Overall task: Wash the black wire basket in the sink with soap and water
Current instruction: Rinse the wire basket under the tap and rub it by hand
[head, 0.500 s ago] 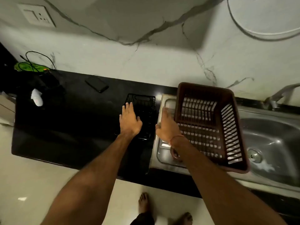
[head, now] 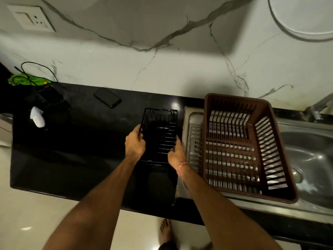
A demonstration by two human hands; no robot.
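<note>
The left hand (head: pixel 134 143) and right hand (head: pixel 177 153) grip the empty black wire basket (head: pixel 158 134) on the dark tabletop (head: pixel 72 150), its bottom hard to see.

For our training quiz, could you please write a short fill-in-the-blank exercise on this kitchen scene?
1. Both hands, left and right, grip the black wire ____.
2. The wire basket is over the black ____, not the sink.
3. The brown rack sits on the sink's ____ drainboard.
4. A phone lies to the ____ of the wire basket.

Missing words: basket; counter; steel; left
</note>
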